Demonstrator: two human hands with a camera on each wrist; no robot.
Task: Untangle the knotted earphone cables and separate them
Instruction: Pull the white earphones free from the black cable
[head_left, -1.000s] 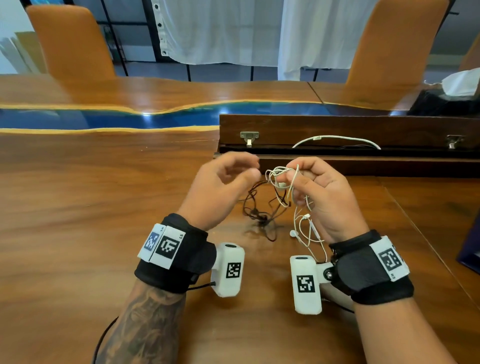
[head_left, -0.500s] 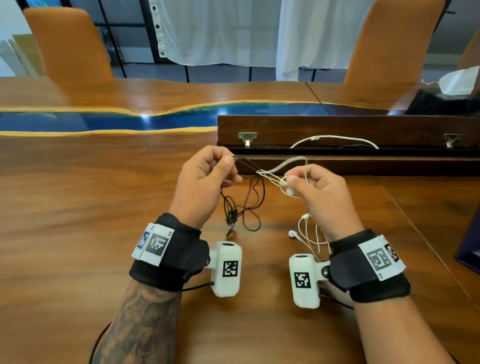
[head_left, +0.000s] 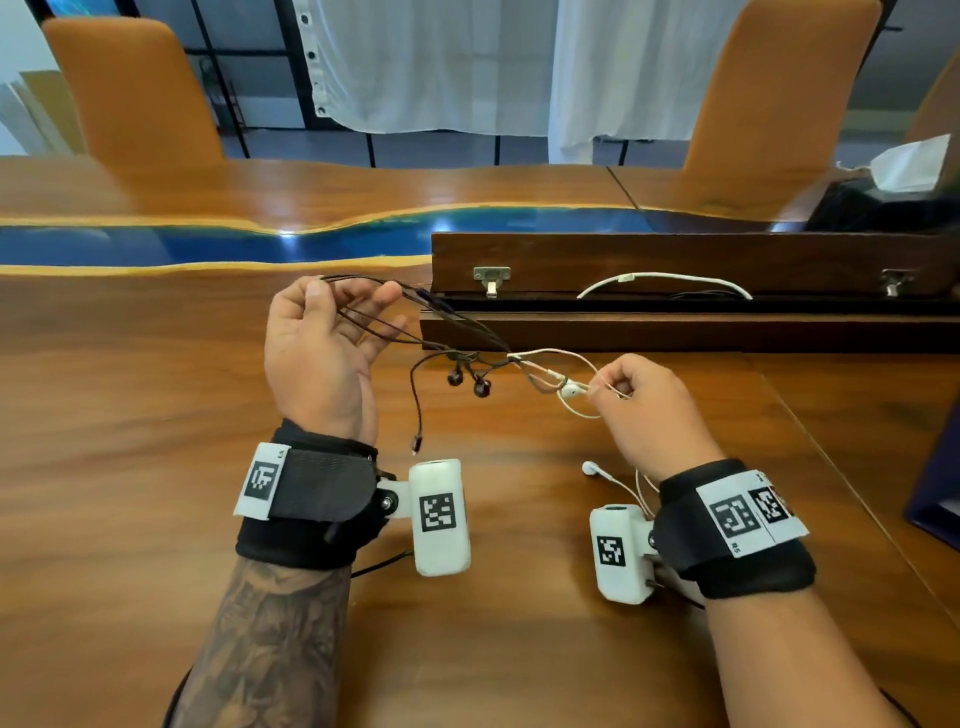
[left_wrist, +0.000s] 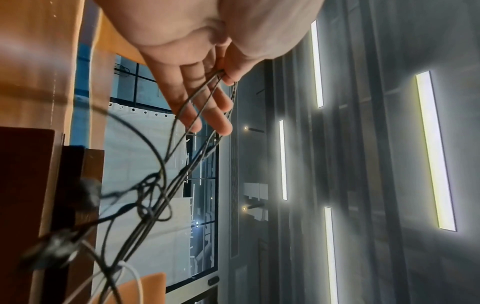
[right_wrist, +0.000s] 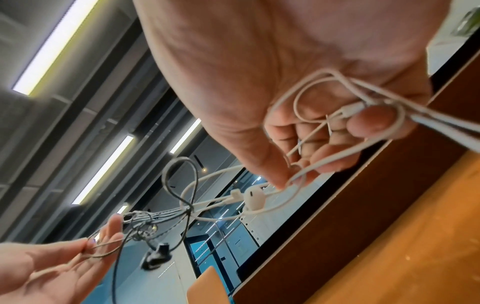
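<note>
My left hand (head_left: 348, 299) is raised with its palm turned towards me. Thumb and forefinger pinch loops of the black earphone cable (head_left: 415, 332), the other fingers straight (left_wrist: 224, 75). My right hand (head_left: 605, 387) pinches the white earphone cable (head_left: 566, 358) beside a white earbud (head_left: 571, 388), with more white loops in its curled fingers (right_wrist: 288, 183). Both cables are pulled taut in the air and meet in a knot (head_left: 511, 358). Two black earbuds (head_left: 482, 387) and the black plug (head_left: 415, 444) hang below. A second white earbud (head_left: 589, 467) lies by my right wrist.
Behind the hands an open dark wooden box (head_left: 675, 260) holds another white cable (head_left: 665, 278). The wooden table (head_left: 130, 441) has a blue strip (head_left: 208, 244) across it. Two orange chairs (head_left: 135, 88) stand beyond, and a dark object (head_left: 935, 493) sits at the right edge.
My hands have drawn apart: the left rose up and to the left with the black cable, the right shifted right. The bundle stretched out and the black earbuds dropped free.
</note>
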